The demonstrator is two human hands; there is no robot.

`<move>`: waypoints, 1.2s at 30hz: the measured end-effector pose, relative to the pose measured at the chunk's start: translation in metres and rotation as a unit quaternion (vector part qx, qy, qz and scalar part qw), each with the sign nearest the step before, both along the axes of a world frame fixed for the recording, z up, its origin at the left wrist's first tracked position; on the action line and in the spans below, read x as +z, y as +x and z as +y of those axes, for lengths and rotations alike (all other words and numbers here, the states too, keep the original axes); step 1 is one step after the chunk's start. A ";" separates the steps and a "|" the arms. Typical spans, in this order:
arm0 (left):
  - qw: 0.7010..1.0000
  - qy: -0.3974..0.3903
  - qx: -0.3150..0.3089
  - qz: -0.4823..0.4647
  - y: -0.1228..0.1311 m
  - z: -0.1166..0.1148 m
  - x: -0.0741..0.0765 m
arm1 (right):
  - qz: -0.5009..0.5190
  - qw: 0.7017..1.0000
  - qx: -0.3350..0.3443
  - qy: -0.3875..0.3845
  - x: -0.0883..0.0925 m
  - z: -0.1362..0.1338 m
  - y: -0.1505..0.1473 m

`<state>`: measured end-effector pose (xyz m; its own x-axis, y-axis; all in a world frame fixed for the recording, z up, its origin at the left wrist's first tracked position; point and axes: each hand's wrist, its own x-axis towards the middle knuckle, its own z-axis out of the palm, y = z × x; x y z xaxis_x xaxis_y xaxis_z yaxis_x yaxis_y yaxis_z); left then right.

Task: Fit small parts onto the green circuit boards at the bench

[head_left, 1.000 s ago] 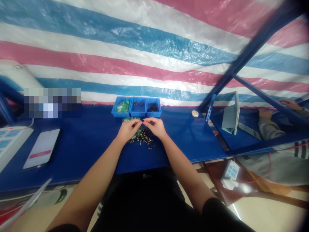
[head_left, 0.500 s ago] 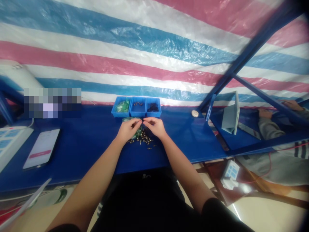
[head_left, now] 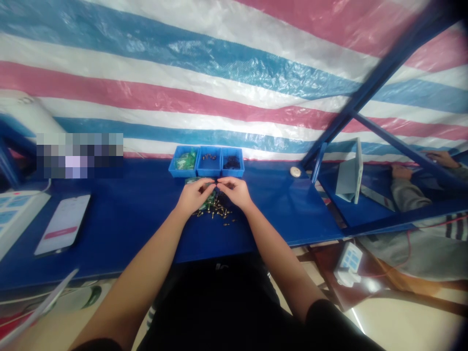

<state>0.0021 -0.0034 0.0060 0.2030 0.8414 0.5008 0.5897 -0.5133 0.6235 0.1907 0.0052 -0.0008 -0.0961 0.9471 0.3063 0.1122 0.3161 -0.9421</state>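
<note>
My left hand (head_left: 193,194) and my right hand (head_left: 236,192) meet fingertip to fingertip over the blue table (head_left: 139,214). Both are pinched closed on something too small to make out. Under and just before them lies a scatter of small brass-coloured parts (head_left: 216,212), with some green pieces (head_left: 209,199) between the hands. Right behind the hands stand three joined blue bins: the left bin (head_left: 184,162) holds green pieces, the middle bin (head_left: 209,161) a few brass parts, the right bin (head_left: 232,162) dark parts.
A phone (head_left: 64,224) with a lit screen lies on the table at the left, beside a white device (head_left: 14,214). A small round white object (head_left: 295,171) sits right of the bins. Another person's hands (head_left: 402,171) work at the far right behind a blue frame bar (head_left: 369,83).
</note>
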 end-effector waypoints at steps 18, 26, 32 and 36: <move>1.000 -0.001 -0.005 0.004 -0.001 0.000 0.000 | -0.001 1.000 0.003 0.002 -0.001 0.000 0.000; 1.000 -0.021 -0.003 -0.010 0.000 -0.002 0.004 | -0.003 1.000 0.000 0.004 -0.001 0.000 0.000; 1.000 -0.001 0.000 0.002 0.000 0.000 0.002 | 0.002 1.000 0.005 0.000 0.000 -0.001 0.000; 1.000 -0.018 0.000 0.000 0.000 0.000 0.002 | 0.011 1.000 0.001 -0.005 -0.001 0.000 0.000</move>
<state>0.0018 -0.0037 0.0084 0.2035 0.8584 0.4710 0.5888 -0.4916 0.6416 0.1905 0.0054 -0.0023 -0.0914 0.9499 0.2989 0.0913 0.3069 -0.9473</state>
